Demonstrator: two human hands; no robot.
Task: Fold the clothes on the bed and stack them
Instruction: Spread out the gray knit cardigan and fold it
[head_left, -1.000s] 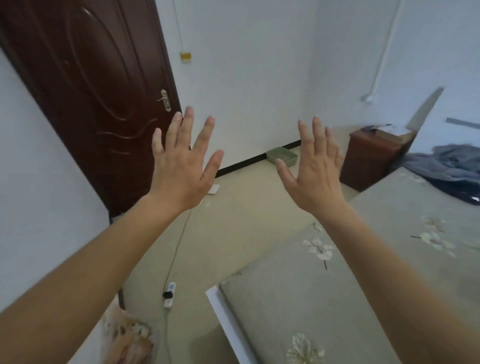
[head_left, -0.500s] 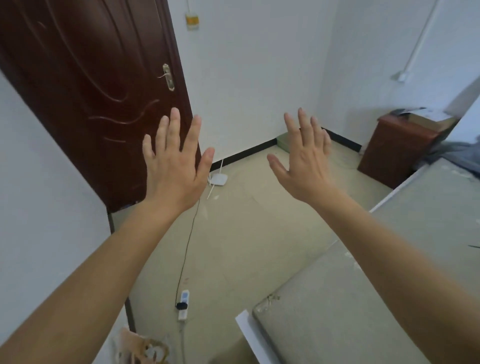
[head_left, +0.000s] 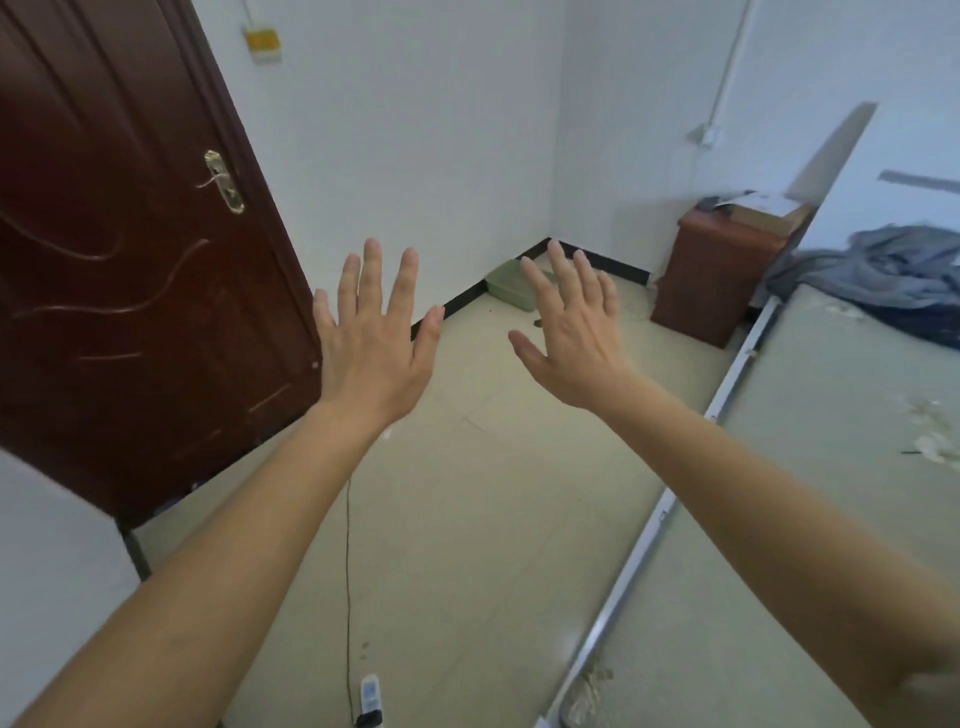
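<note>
A crumpled heap of grey-blue clothes (head_left: 904, 270) lies at the far right end of the bed (head_left: 810, 467), which has a grey-green sheet with pale flowers. My left hand (head_left: 374, 343) is raised in front of me over the floor, fingers spread and straight, holding nothing. My right hand (head_left: 571, 338) is held up beside it, fingers straight, also empty. Both hands are well apart from the clothes and to their left.
A dark red door (head_left: 119, 260) stands at the left. A brown bedside cabinet (head_left: 711, 275) with books on top sits by the bed's head. A green basin (head_left: 511, 283) is in the corner. A power strip (head_left: 370, 696) and cable lie on the floor.
The view has swung back to the right, bringing the clothes heap into sight again. Both hands stay raised and spread, lower in the frame than before.
</note>
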